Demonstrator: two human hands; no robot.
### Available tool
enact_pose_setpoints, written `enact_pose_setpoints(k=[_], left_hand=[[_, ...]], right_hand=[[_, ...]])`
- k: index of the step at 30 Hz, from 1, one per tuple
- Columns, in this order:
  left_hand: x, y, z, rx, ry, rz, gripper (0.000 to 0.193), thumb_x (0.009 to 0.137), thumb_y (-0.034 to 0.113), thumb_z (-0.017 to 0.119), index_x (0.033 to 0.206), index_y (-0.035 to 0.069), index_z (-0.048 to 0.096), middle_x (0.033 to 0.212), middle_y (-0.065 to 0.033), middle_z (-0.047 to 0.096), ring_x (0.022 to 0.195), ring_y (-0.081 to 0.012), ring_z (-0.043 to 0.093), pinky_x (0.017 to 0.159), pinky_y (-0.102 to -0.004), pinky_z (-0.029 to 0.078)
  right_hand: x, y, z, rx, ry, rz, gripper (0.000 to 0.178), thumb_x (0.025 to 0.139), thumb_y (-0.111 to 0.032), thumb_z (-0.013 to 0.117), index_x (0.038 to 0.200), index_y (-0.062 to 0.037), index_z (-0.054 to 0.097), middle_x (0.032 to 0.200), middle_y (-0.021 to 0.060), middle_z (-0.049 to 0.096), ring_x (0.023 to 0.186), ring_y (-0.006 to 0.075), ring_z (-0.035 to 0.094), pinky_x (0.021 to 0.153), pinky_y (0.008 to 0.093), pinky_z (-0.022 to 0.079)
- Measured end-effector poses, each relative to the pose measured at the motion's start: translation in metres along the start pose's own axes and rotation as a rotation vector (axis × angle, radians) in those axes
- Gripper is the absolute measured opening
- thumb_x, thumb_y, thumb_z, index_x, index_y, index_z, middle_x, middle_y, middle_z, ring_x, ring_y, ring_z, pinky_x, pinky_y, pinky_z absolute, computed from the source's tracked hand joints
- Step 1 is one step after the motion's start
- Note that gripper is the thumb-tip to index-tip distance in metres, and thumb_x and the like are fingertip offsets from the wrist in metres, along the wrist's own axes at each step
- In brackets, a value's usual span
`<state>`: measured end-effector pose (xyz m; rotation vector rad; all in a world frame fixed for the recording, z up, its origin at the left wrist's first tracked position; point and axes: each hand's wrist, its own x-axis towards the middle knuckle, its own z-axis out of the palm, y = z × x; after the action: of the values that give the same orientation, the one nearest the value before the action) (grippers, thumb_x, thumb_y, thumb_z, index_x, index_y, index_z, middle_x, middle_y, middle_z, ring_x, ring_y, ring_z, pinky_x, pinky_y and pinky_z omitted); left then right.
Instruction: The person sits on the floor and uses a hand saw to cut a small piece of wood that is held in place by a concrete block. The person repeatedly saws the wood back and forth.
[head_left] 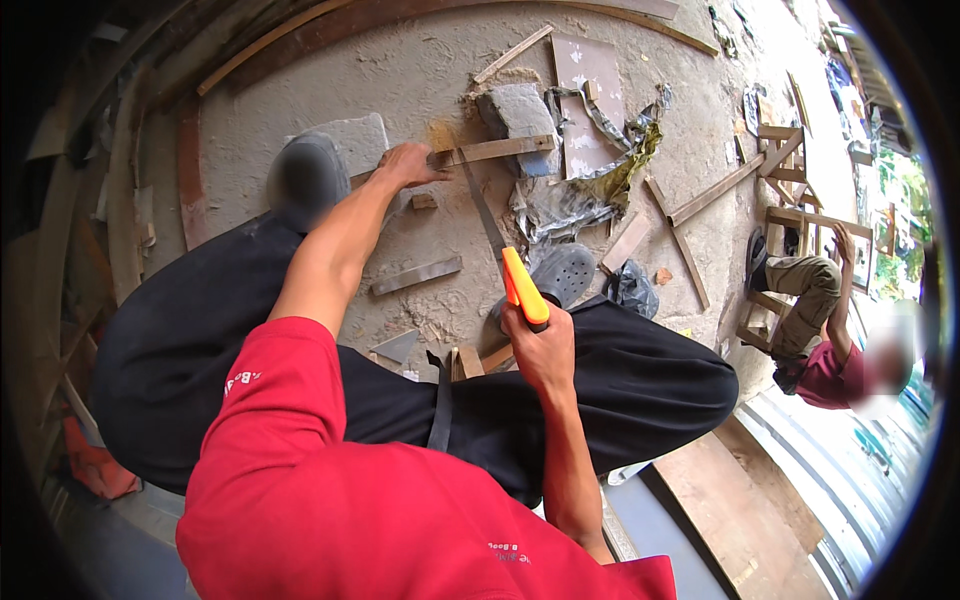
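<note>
My right hand is closed round the orange-and-black handle of a handsaw. The saw's narrow blade points away from me, and its far part meets a wooden strip. Just left of the blade, my left hand grips this strip, its fingers partly hidden. The strip's right end lies over a grey block; toward the left it runs to a second pale block, beside my shod left foot. Sawdust lies on the ground near the cut.
Wood offcuts and a crumpled plastic sheet litter the ground. My right foot wears a grey clog. Longer boards line the left side. At the right sits another person near a wooden frame.
</note>
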<state>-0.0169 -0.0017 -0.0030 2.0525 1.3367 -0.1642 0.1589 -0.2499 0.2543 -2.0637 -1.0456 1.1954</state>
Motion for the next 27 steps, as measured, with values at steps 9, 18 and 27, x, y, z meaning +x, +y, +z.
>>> enact_pose_setpoints(k=[9, 18, 27], left_hand=[[0.003, -0.018, -0.005, 0.053, 0.000, -0.089, 0.069, 0.071, 0.065, 0.072, 0.098, 0.002, 0.072, 0.093, -0.0222, 0.070, 0.093, -0.0391, 0.068, 0.080, -0.0492, 0.054], [0.008, -0.024, -0.006, 0.035, 0.019, -0.121, 0.055, 0.076, 0.053, 0.073, 0.098, 0.002, 0.072, 0.097, -0.0227, 0.070, 0.096, -0.0394, 0.067, 0.082, -0.0479, 0.054], [0.017, -0.025, -0.004, 0.089, -0.011, -0.176, 0.031, 0.075, 0.021, 0.066, 0.098, 0.003, 0.073, 0.098, -0.0233, 0.070, 0.096, -0.0391, 0.068, 0.084, -0.0449, 0.054]], right_hand=[[0.015, 0.004, 0.025, -0.049, -0.025, 0.062, 0.025, 0.083, -0.023, 0.067, 0.081, 0.0020, 0.063, 0.060, 0.0166, 0.054, 0.055, 0.0269, 0.054, 0.058, 0.0365, 0.045], [0.009, -0.023, 0.036, -0.033, -0.020, 0.040, 0.020, 0.083, -0.018, 0.066, 0.082, 0.0018, 0.063, 0.062, 0.0148, 0.056, 0.057, 0.0227, 0.059, 0.060, 0.0352, 0.047], [0.014, -0.028, 0.038, -0.074, 0.000, 0.094, 0.020, 0.084, -0.017, 0.066, 0.081, 0.0025, 0.063, 0.063, 0.0178, 0.057, 0.056, 0.0271, 0.058, 0.059, 0.0370, 0.046]])
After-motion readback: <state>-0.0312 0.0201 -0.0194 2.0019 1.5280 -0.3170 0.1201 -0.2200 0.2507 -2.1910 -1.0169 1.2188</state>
